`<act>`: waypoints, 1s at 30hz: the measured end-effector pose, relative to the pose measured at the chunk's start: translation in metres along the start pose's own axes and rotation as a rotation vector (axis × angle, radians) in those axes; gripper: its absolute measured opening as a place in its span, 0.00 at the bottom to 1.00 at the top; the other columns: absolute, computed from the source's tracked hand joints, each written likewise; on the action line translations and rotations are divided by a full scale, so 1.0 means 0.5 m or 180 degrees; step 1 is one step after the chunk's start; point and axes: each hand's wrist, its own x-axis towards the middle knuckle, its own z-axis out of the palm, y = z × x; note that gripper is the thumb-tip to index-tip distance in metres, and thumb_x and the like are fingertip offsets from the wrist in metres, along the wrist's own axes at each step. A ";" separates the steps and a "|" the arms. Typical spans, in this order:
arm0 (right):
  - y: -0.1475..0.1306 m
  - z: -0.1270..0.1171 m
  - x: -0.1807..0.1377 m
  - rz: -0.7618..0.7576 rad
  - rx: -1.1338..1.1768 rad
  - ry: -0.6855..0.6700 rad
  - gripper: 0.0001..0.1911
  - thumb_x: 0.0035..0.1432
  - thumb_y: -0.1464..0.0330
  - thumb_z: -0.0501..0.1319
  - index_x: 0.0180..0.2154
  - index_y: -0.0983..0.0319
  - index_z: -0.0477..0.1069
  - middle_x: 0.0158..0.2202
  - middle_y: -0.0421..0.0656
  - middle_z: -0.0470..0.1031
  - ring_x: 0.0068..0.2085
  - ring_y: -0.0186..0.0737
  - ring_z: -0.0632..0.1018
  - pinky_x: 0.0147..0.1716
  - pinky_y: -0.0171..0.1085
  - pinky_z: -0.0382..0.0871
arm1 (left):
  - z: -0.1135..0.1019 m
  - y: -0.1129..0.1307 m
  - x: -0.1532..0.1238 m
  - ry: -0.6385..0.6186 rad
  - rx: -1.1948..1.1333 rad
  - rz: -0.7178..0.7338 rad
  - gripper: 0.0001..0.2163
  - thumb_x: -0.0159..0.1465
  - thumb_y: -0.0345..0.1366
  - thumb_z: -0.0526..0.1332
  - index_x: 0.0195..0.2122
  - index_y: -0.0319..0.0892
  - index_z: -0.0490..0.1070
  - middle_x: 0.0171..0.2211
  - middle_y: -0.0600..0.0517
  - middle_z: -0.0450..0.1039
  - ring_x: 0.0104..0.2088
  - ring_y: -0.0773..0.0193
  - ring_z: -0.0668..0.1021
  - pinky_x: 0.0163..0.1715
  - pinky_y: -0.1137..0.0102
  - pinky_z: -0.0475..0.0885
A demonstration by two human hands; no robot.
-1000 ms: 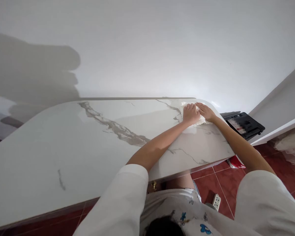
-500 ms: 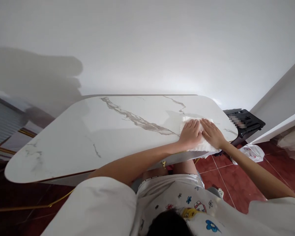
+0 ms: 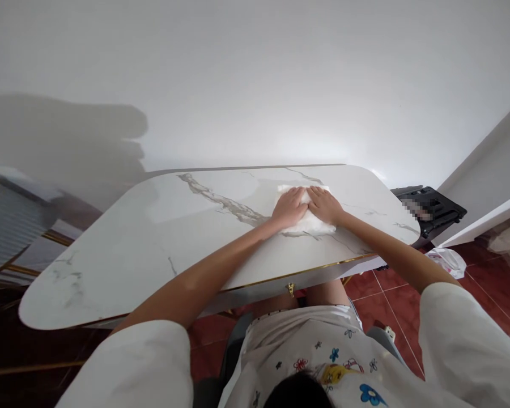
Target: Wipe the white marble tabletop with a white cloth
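Observation:
A white cloth (image 3: 311, 225) lies spread on the marble-patterned tabletop (image 3: 148, 232), right of the middle. On its left half my left hand (image 3: 289, 207) rests palm down, fingers stretched out flat. My right hand (image 3: 325, 205) presses on the right half in the same way, its fingers extended. The two hands nearly meet at the thumbs, and neither is curled around the cloth. Part of the cloth is hidden under them.
A white wall (image 3: 255, 85) rises behind the table. Past its right end stand a black plastic item (image 3: 442, 209) and a white plastic bag (image 3: 453, 262) on red floor tiles. A gold drawer knob (image 3: 290, 289) sticks out at the front. Grey ribbed furniture (image 3: 12, 226) stands left.
Both hands have slid the cloth left and away from me, from near the table's front right edge toward the middle. The view has shifted slightly.

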 end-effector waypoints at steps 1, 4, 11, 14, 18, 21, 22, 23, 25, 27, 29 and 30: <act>0.010 0.006 0.031 -0.0031 0.0032 0.0020 0.28 0.65 0.68 0.43 0.64 0.73 0.53 0.66 0.55 0.56 0.66 0.48 0.57 0.63 0.45 0.50 | 0.003 -0.017 0.024 0.0067 0.0029 -0.0014 0.22 0.63 0.32 0.47 0.58 0.38 0.60 0.59 0.44 0.65 0.61 0.54 0.64 0.61 0.60 0.58; 0.045 0.027 0.116 -0.0110 0.0136 0.0101 0.28 0.64 0.69 0.44 0.63 0.73 0.55 0.65 0.54 0.58 0.65 0.48 0.58 0.62 0.44 0.51 | 0.014 -0.062 0.092 0.0214 0.0102 -0.0072 0.19 0.63 0.31 0.47 0.55 0.36 0.63 0.55 0.42 0.67 0.58 0.53 0.67 0.59 0.60 0.61; 0.108 0.061 0.263 -0.0144 0.0246 0.0280 0.25 0.64 0.70 0.45 0.61 0.70 0.59 0.63 0.53 0.61 0.63 0.47 0.62 0.60 0.45 0.54 | 0.034 -0.149 0.218 0.0304 0.0144 -0.0099 0.19 0.64 0.31 0.47 0.55 0.37 0.63 0.56 0.43 0.68 0.57 0.54 0.67 0.58 0.60 0.61; 0.116 0.062 0.308 0.0027 0.0223 0.0272 0.24 0.64 0.68 0.46 0.59 0.66 0.62 0.60 0.51 0.67 0.58 0.48 0.68 0.57 0.44 0.58 | 0.036 -0.175 0.258 0.0312 0.0171 -0.0179 0.19 0.64 0.30 0.47 0.55 0.37 0.65 0.56 0.44 0.69 0.57 0.54 0.68 0.58 0.61 0.62; 0.107 0.061 0.346 0.0248 -0.0013 0.0127 0.21 0.65 0.68 0.45 0.55 0.66 0.66 0.53 0.52 0.73 0.52 0.48 0.73 0.51 0.42 0.62 | 0.030 -0.203 0.294 0.0207 0.0128 -0.0389 0.16 0.65 0.31 0.47 0.48 0.41 0.71 0.50 0.47 0.74 0.52 0.55 0.74 0.54 0.61 0.65; 0.086 0.066 0.354 0.0405 -0.0092 0.0193 0.20 0.65 0.69 0.45 0.50 0.69 0.69 0.49 0.54 0.75 0.50 0.50 0.74 0.50 0.44 0.62 | 0.020 -0.231 0.304 0.0066 -0.0078 -0.0267 0.17 0.65 0.33 0.47 0.48 0.42 0.72 0.51 0.49 0.74 0.51 0.56 0.74 0.53 0.63 0.66; 0.075 0.069 0.354 0.0484 -0.0097 0.0258 0.20 0.65 0.69 0.44 0.49 0.69 0.70 0.48 0.55 0.75 0.50 0.51 0.73 0.50 0.45 0.62 | 0.015 -0.242 0.302 0.0012 -0.0178 -0.0173 0.18 0.65 0.33 0.47 0.50 0.42 0.71 0.53 0.49 0.73 0.53 0.57 0.74 0.54 0.64 0.66; 0.064 0.072 0.353 0.0549 -0.0097 0.0326 0.20 0.65 0.69 0.44 0.48 0.70 0.70 0.48 0.56 0.74 0.51 0.52 0.73 0.51 0.46 0.61 | 0.011 -0.255 0.298 -0.0040 -0.0267 -0.0077 0.19 0.64 0.33 0.47 0.52 0.42 0.70 0.55 0.49 0.71 0.54 0.58 0.72 0.55 0.65 0.65; 0.038 0.079 0.348 0.0570 -0.0067 0.0431 0.20 0.64 0.69 0.45 0.49 0.71 0.69 0.50 0.58 0.73 0.53 0.53 0.71 0.52 0.47 0.60 | 0.002 -0.279 0.282 -0.0088 -0.0345 0.0067 0.21 0.64 0.33 0.47 0.56 0.41 0.67 0.58 0.48 0.68 0.57 0.59 0.70 0.57 0.65 0.63; 0.011 0.083 0.340 0.0413 -0.0012 0.0470 0.22 0.64 0.69 0.45 0.53 0.72 0.66 0.54 0.58 0.71 0.56 0.53 0.68 0.54 0.47 0.58 | -0.005 -0.300 0.254 -0.0036 -0.0257 0.0201 0.22 0.63 0.32 0.47 0.58 0.40 0.64 0.59 0.47 0.67 0.58 0.59 0.69 0.59 0.64 0.62; -0.012 0.086 0.329 0.0198 0.0016 0.0471 0.24 0.64 0.68 0.45 0.57 0.73 0.63 0.59 0.57 0.66 0.60 0.52 0.65 0.57 0.46 0.56 | -0.010 -0.312 0.218 0.0093 -0.0054 0.0332 0.22 0.64 0.32 0.45 0.59 0.38 0.62 0.59 0.45 0.66 0.59 0.58 0.68 0.60 0.63 0.61; -0.022 0.087 0.320 0.0108 0.0023 0.0463 0.25 0.64 0.68 0.44 0.58 0.73 0.60 0.61 0.57 0.63 0.61 0.52 0.63 0.58 0.46 0.55 | -0.011 -0.313 0.198 0.0165 0.0065 0.0384 0.22 0.64 0.32 0.45 0.59 0.37 0.61 0.59 0.45 0.65 0.60 0.58 0.66 0.61 0.62 0.60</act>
